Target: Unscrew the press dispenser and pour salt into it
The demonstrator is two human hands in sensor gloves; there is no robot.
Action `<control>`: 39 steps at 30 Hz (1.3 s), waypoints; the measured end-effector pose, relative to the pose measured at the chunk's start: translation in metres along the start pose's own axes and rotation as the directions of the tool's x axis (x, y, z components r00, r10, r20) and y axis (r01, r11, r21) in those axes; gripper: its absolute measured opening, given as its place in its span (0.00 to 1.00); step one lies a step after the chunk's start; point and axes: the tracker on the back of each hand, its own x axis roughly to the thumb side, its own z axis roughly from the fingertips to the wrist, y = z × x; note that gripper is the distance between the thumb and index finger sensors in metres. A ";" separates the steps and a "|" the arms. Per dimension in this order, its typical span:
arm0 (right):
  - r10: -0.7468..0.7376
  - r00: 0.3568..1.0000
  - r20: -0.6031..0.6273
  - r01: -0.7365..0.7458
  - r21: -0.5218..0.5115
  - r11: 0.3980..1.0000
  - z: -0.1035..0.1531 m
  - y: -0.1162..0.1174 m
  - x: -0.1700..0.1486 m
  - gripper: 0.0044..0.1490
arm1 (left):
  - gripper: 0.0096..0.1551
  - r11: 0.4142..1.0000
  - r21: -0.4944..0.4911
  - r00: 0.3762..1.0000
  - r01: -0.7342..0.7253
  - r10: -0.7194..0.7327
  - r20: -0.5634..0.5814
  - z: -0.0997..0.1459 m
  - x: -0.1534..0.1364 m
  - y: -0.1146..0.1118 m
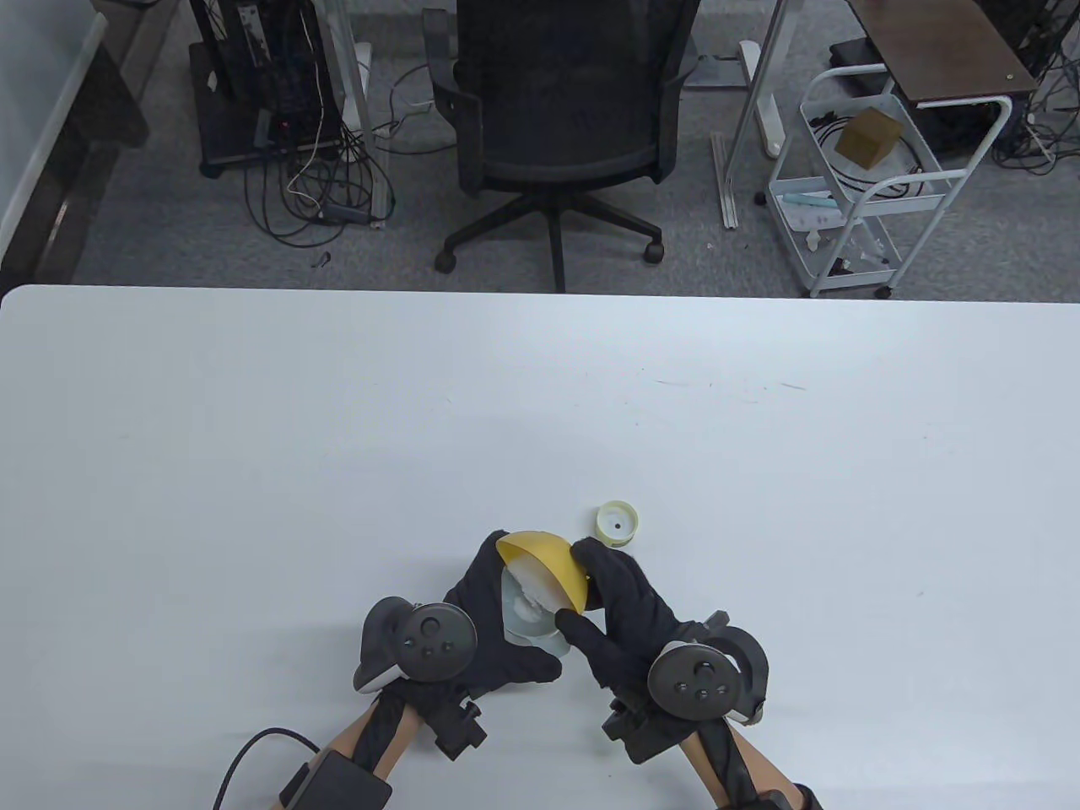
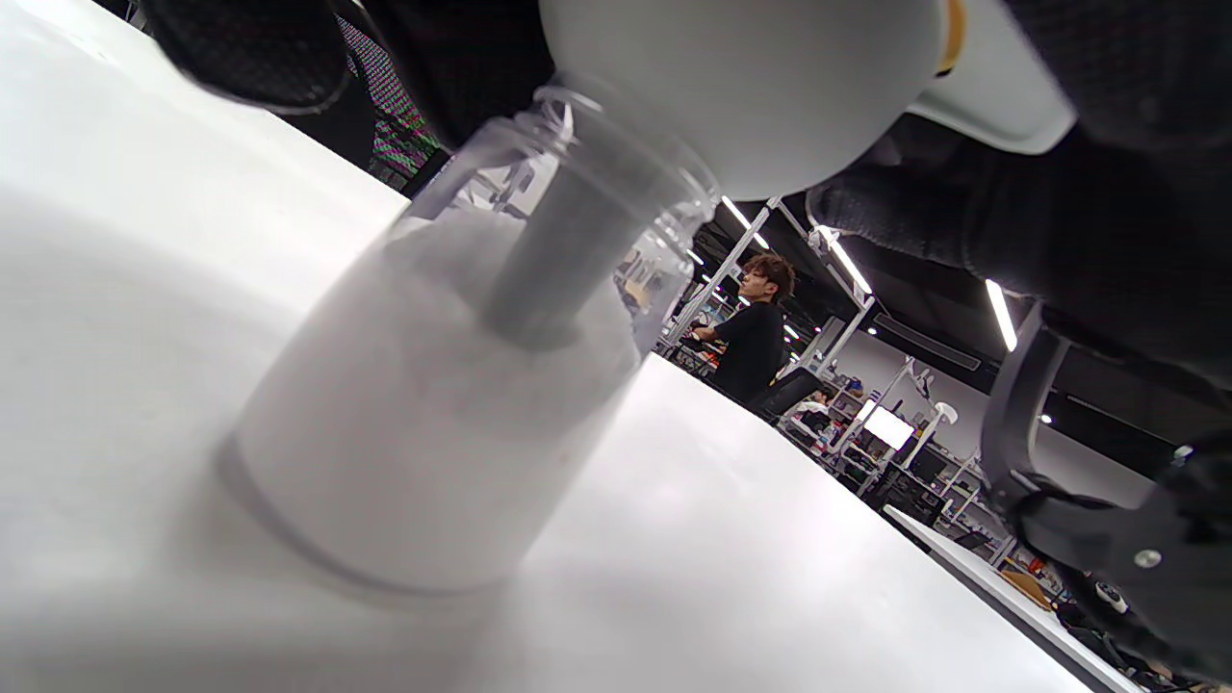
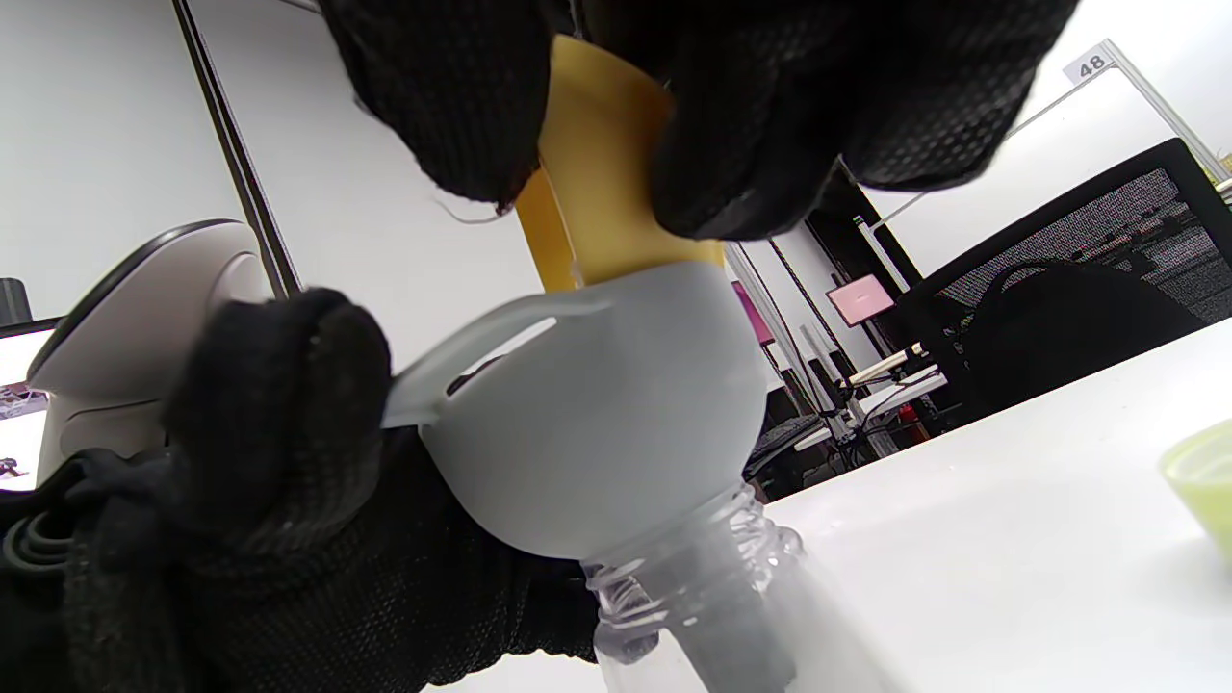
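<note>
A clear dispenser bottle [image 2: 433, 414], largely full of white salt, stands on the white table [image 1: 540, 405]. A pale grey funnel [image 3: 597, 433] sits in its threaded neck [image 3: 712, 587]. My left hand [image 1: 498, 612] holds the funnel at the neck, with its thumb by the funnel's handle. My right hand [image 1: 591, 591] grips a yellow bowl [image 1: 553, 561] and tilts it over the funnel [image 1: 527, 612]. White salt shows in the bowl. The unscrewed pale green press cap [image 1: 617, 523] lies on the table just beyond my right hand.
A black office chair [image 1: 561, 110] stands beyond the table's far edge. A white wire cart [image 1: 861, 186] stands at the back right. My hands work near the table's front edge.
</note>
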 end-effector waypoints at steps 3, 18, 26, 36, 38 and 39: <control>0.000 1.000 0.000 0.000 0.000 1.000 0.000 0.000 0.000 0.50 | 0.94 1.000 0.000 1.000 0.000 0.000 0.000 0.000 0.000 0.000; 0.006 1.000 0.002 -0.006 0.007 1.000 0.000 0.000 0.000 0.50 | 0.94 1.000 0.000 1.000 0.000 0.000 0.000 0.000 0.000 0.000; 0.008 1.000 0.003 -0.008 0.009 1.000 0.000 0.000 0.001 0.50 | 0.94 1.000 0.000 1.000 0.000 0.000 0.000 0.000 0.000 0.000; 0.009 1.000 0.003 -0.009 0.010 1.000 0.000 0.001 0.001 0.50 | 0.94 1.000 0.000 1.000 0.000 0.000 0.000 0.000 0.000 0.000; 0.009 1.000 0.003 -0.009 0.010 1.000 0.000 0.001 0.001 0.50 | 0.93 1.000 0.000 1.000 0.000 0.000 0.000 0.000 0.000 0.000; 0.009 1.000 0.003 -0.009 0.010 1.000 0.000 0.001 0.001 0.50 | 0.94 1.000 0.000 1.000 0.000 0.000 0.000 0.000 0.000 0.000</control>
